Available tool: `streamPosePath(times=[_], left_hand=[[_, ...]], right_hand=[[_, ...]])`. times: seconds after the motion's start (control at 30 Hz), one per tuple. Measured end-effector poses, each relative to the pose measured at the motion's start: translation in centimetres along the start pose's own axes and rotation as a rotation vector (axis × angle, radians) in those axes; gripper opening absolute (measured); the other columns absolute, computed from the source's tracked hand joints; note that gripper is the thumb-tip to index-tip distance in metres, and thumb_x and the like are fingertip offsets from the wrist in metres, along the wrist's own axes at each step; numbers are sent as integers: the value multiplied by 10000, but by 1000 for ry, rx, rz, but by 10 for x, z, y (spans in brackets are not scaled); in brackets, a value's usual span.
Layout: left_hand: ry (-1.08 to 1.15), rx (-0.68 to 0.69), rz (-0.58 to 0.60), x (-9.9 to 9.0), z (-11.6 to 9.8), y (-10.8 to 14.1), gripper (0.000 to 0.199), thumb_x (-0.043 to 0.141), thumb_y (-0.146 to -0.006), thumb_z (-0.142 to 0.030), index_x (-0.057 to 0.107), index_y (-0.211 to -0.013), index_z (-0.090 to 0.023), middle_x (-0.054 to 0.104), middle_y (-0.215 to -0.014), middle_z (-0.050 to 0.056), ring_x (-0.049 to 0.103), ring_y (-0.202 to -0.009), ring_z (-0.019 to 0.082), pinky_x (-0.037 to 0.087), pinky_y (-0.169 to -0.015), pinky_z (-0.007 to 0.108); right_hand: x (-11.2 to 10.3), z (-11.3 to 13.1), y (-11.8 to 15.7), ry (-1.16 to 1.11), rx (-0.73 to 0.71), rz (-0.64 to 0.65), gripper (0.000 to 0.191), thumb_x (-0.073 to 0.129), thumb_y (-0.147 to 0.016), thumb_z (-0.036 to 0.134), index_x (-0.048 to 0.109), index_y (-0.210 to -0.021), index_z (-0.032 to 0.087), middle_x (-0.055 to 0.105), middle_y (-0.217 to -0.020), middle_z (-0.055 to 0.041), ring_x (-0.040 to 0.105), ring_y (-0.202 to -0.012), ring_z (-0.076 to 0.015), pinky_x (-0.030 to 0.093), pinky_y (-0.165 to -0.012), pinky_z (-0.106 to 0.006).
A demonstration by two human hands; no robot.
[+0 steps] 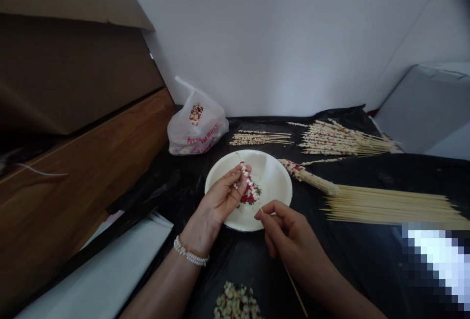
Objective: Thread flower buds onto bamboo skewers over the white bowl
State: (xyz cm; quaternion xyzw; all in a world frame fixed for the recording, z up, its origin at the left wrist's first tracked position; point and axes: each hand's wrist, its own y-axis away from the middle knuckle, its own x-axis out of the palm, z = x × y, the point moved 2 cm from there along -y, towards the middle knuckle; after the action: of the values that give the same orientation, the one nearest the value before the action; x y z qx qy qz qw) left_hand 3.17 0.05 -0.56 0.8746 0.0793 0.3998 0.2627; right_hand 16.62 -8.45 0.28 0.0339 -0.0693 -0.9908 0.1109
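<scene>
Above a white bowl (273, 182) with a red flower print, my left hand (223, 195) has its fingers closed round a short string of small white and dark red pieces (248, 180). My right hand (284, 226) pinches a thin wooden stick (294, 287) at the bowl's near right rim. The stick's tip points up toward the string, and its other end slants down to the bottom of the view. A pile of small pale pieces (237, 302) lies at the bottom, nearer than the bowl.
A plastic bag (198, 123) stands behind the bowl. Threaded sticks (253, 137) and a larger bunch (330, 137) lie at the back. Bare sticks (389, 205) and a corn cob (312, 179) lie right. Cardboard (73, 74) stands left; black sheeting (312, 255) covers the surface.
</scene>
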Motion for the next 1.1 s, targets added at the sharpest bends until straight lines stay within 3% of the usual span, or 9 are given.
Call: streamPosePath(times=[0.2,0.43,0.83,1.1], left_hand=[[26,68,29,-5,-3,-6,199,546,-844,12,681,-928,-107,690,-814,50,635,-654,85,532,-632,157],[52,24,54,-7,-9,-10,178,524,-866,-5,665,-935,-89,653,-739,48,599,-566,83,512,-525,158],[39,147,69,-9,-13,-10,188,564,-848,0,679,-954,-105,698,-822,42,651,-658,76,550,-629,145],[35,189,-17,-3,-18,-3,191,521,-872,6,681,-928,-82,723,-825,69,664,-630,75,548,-611,133]], right_hand=[[1,-1,2,-14,9,26,236,476,-953,329,538,-788,172,410,-440,101,329,-420,-75,240,-433,-205],[1,-3,4,-22,-16,41,254,484,-955,353,546,-789,171,419,-463,93,333,-436,-74,241,-434,-206],[4,0,5,-51,8,61,236,496,-936,338,542,-768,179,421,-455,81,316,-434,-79,242,-432,-218],[11,-5,5,-126,75,135,220,497,-934,313,550,-773,173,428,-435,91,331,-409,-66,239,-433,-211]])
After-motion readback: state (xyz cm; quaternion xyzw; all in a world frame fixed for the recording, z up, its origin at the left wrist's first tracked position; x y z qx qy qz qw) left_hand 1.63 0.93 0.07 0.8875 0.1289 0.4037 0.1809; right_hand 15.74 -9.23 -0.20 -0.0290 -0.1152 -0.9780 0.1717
